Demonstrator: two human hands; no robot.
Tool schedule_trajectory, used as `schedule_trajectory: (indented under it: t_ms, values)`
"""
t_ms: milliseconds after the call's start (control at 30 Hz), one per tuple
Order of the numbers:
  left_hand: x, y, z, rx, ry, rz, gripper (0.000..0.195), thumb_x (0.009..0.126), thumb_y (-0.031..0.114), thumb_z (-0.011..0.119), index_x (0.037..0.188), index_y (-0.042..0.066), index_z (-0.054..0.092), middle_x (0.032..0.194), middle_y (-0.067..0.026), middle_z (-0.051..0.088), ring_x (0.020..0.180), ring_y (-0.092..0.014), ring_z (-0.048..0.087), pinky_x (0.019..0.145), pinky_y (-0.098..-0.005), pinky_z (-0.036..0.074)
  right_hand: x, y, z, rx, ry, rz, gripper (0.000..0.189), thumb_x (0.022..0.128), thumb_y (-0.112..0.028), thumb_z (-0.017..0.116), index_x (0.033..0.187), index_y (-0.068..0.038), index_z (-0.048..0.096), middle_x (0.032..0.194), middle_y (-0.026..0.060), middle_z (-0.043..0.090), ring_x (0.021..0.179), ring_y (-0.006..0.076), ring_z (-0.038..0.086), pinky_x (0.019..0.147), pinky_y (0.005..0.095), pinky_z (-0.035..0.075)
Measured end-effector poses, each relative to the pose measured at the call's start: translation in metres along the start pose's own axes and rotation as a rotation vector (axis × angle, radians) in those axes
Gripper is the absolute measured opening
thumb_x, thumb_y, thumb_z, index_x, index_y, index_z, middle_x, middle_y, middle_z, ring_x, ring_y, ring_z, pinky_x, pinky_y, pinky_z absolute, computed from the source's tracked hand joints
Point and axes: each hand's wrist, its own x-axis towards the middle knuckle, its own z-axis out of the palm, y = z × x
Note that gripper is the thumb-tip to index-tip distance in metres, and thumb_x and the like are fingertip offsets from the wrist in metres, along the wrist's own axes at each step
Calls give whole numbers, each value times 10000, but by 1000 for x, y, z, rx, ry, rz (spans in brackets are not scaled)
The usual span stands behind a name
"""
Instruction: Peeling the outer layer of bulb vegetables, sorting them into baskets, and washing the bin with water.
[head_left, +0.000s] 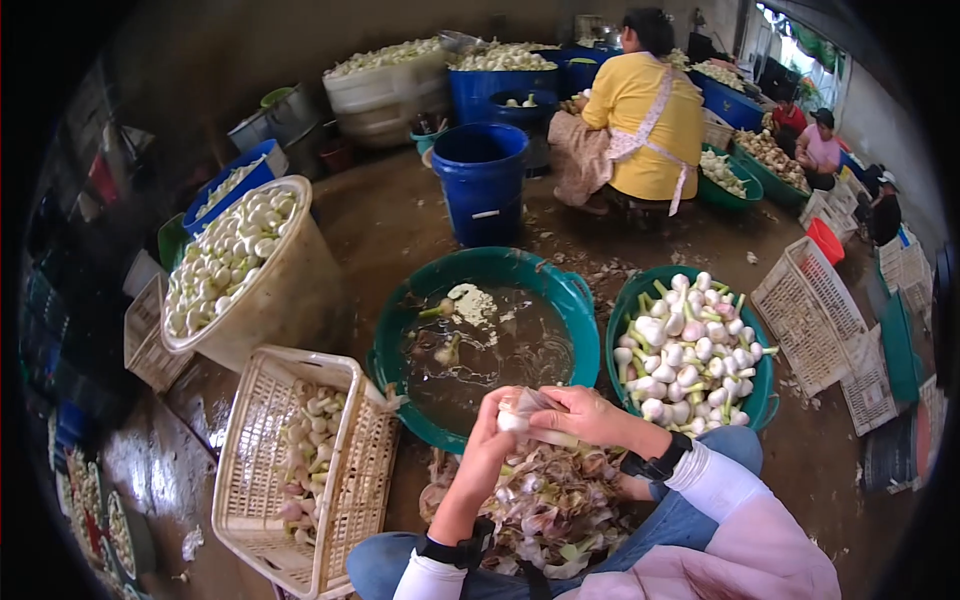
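Between my two hands is a garlic bulb (513, 421) with its stalk, and a loose papery skin stands off it. My left hand (491, 429) is closed around the bulb, while my right hand (589, 416) grips the skin and stalk side. Just beyond is a green basin (390, 300) of murky water with a few bulbs and skin bits. To its right, a green tub (766, 367) is heaped with white garlic bulbs (686, 337). A pile of peeled garlic skins (555, 510) lies below my hands, between my legs.
On the left stand a plastic crate (349, 450) with garlic and a large tub (300, 247) full of bulbs. A blue bucket (480, 187) is behind the basin. A co-worker in yellow (652, 127) sits beyond it. Empty crates (810, 315) stand on the right; other people sit farther off.
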Motion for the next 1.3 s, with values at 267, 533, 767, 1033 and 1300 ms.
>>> schedule_trajectory:
  t_ms: [267, 533, 767, 1033, 1300]
  values:
    - [-6, 28, 11, 778, 108, -64, 519, 823, 309, 604, 1195, 12, 398, 1069, -57, 499, 987, -140, 478, 890, -272, 373, -8, -5, 21, 713, 182, -28, 282, 894, -209, 488, 1112, -30, 509, 975, 32, 575, 825, 83, 551, 730, 232, 461]
    - [-10, 9, -1, 210, -56, 133, 521, 900, 300, 492, 1309, 51, 286, 1104, -82, 502, 981, -128, 486, 867, -261, 393, -13, -14, 20, 1261, 305, -53, 261, 880, -215, 498, 1062, -31, 531, 959, 71, 593, 868, 138, 581, 728, 283, 491]
    - [-7, 9, -3, -1, -216, -207, 480, 859, 275, 550, 1229, 62, 330, 997, -107, 530, 774, -152, 569, 667, -274, 475, -32, 5, -9, 1193, 341, -223, 327, 859, -251, 530, 1053, 12, 525, 988, 108, 597, 871, 181, 599, 773, 312, 498]
    - [-8, 13, 17, 27, -507, -187, 620, 743, 108, 528, 1298, 93, 252, 1005, -120, 505, 720, -172, 565, 637, -265, 465, -75, -19, -46, 1400, 626, -243, 309, 851, -268, 509, 1053, -33, 510, 955, 101, 598, 827, 206, 609, 725, 328, 511]
    - [20, 34, 36, 319, -85, -71, 618, 785, 84, 516, 1334, 119, 235, 1084, -115, 493, 692, -111, 507, 553, -213, 436, -74, 97, 49, -180, 267, 255, 274, 874, -284, 471, 949, -31, 544, 731, 81, 582, 654, 188, 576, 636, 289, 472]
